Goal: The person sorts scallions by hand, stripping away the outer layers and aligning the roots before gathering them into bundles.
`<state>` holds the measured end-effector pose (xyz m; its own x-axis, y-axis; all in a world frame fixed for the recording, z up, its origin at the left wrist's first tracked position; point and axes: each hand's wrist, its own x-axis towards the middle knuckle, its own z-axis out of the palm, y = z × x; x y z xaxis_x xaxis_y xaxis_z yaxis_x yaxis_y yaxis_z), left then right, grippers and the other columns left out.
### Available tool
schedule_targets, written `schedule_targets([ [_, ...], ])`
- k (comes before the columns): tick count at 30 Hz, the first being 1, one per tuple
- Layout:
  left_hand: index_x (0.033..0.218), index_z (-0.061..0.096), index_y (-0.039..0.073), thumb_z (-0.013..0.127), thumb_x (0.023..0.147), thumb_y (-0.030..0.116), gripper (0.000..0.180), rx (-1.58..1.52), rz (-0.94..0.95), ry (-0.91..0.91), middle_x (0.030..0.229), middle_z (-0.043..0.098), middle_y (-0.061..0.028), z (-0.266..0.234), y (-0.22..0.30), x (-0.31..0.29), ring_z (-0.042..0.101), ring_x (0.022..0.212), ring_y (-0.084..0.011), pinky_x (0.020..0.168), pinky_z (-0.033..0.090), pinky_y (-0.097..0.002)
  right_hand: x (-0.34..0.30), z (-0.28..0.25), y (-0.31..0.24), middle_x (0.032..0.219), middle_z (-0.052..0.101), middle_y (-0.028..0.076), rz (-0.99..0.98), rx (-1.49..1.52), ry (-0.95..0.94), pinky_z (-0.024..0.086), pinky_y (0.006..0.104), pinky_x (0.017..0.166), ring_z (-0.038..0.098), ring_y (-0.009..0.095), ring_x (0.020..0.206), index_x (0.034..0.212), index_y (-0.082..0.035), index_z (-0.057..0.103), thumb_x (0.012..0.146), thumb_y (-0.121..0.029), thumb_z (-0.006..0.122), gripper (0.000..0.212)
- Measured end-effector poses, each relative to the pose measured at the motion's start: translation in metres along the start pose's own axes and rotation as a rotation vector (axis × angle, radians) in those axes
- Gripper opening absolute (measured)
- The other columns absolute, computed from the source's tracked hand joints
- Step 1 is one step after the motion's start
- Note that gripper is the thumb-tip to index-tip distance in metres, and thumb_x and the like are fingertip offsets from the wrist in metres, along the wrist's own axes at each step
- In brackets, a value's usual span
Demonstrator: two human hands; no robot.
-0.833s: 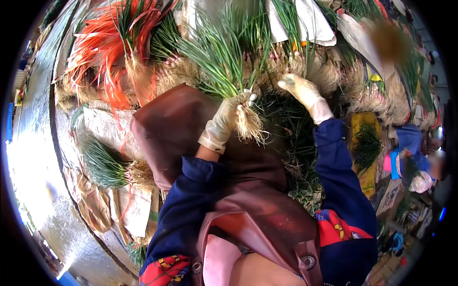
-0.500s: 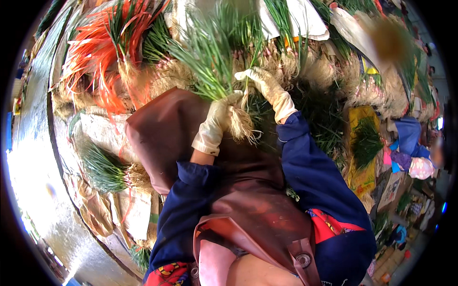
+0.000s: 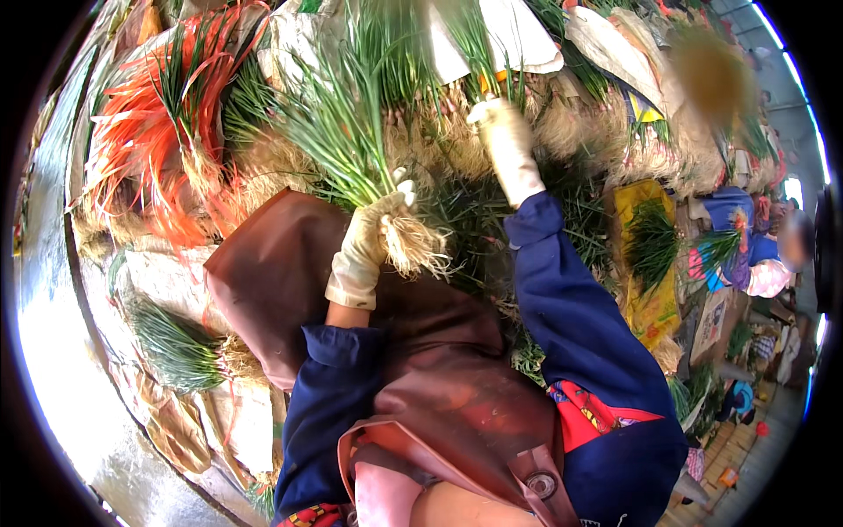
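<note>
My gloved left hand (image 3: 366, 230) is closed round a bunch of spring onions (image 3: 338, 149), holding it over my brown apron (image 3: 272, 263). Its green leaves fan up and to the left, and the pale, stringy roots (image 3: 413, 246) hang out on the right of my fist. My right hand (image 3: 500, 127), in a matching cream glove and slightly blurred, reaches to the row of spring onions (image 3: 395, 70) at the far side. Its fingers look curled in at the stems there; what they pinch, if anything, is hidden.
Orange-red plastic strips (image 3: 145, 114) lie at the far left. Another spring onion bundle (image 3: 171, 347) rests on sacking at the left. Dark loose greens (image 3: 571, 228) lie beyond my right forearm, near a yellow sack (image 3: 657, 321). Another person (image 3: 773, 255) is at the far right.
My right hand has moved away from the bunch, out to the far row of spring onions. My left hand, still gripping the bunch, sits slightly lower and further left in view.
</note>
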<state>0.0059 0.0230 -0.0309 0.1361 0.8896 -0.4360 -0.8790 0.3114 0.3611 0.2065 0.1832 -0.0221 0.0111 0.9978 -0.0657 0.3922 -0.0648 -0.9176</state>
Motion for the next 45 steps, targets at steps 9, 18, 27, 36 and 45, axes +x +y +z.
schedule_targets([
  [9, 0.106, 0.055, 0.0, 0.063, 0.081, 0.005, 0.027, 0.037, -0.065, 0.167, 0.071, 0.059, -0.0082, -0.005, -0.003, 0.007, 0.056, 0.056, -0.0134, 0.048, 0.047, -0.0215, 0.1, -0.084, 0.172, 0.108, 0.062, 0.012, 0.353, -0.283, -0.091, 0.043, 0.0256, 0.084, 0.059, 0.021, 0.095, 0.12, 0.0, 0.05, 0.076, 0.002, 0.063, 0.046],
  [18, 0.099, 0.057, -0.002, 0.06, 0.085, 0.007, 0.017, 0.183, -0.057, 0.169, 0.082, 0.063, -0.0109, -0.003, -0.007, 0.01, 0.061, 0.069, -0.0174, 0.059, 0.051, -0.0259, 0.007, -0.083, 0.019, 0.09, 0.067, 0.001, 0.257, 0.162, -0.372, 0.044, 0.0192, 0.062, 0.059, 0.006, 0.077, 0.113, -0.009, 0.061, 0.09, -0.028, 0.055, 0.03],
  [27, 0.1, 0.063, -0.002, 0.061, 0.086, 0.014, 0.021, 0.456, -0.17, 0.124, 0.081, 0.068, -0.0087, 0.016, -0.021, 0.009, 0.046, 0.046, -0.004, 0.042, 0.036, -0.0158, -0.069, 0.029, -0.009, 0.108, 0.063, 0.01, 0.173, 0.687, -0.709, 0.049, 0.0306, 0.083, 0.061, 0.018, 0.092, 0.118, 0.003, 0.055, 0.094, -0.018, 0.047, 0.033],
  [36, 0.122, 0.048, -0.004, 0.047, 0.093, 0.012, 0.033, 0.095, -0.21, -0.187, 0.082, 0.059, -0.0037, -0.002, -0.004, 0.002, 0.055, 0.071, -0.012, 0.059, 0.046, -0.0204, -0.049, 0.022, 0.002, 0.089, 0.065, 0.009, -0.242, -0.825, -0.152, 0.048, 0.0361, 0.072, 0.062, 0.028, 0.083, 0.091, -0.014, 0.065, 0.081, -0.03, 0.06, 0.019],
  [45, 0.116, 0.053, 0.001, 0.06, 0.086, 0.009, 0.032, -0.142, -0.075, -0.086, 0.084, 0.059, -0.0048, -0.004, -0.005, 0.009, 0.058, 0.074, -0.0174, 0.066, 0.051, -0.0276, 0.049, -0.056, -0.015, 0.078, 0.065, 0.002, 0.068, -0.592, 0.009, 0.045, 0.0296, 0.068, 0.058, 0.015, 0.069, 0.091, -0.017, 0.067, 0.086, -0.031, 0.057, 0.018],
])
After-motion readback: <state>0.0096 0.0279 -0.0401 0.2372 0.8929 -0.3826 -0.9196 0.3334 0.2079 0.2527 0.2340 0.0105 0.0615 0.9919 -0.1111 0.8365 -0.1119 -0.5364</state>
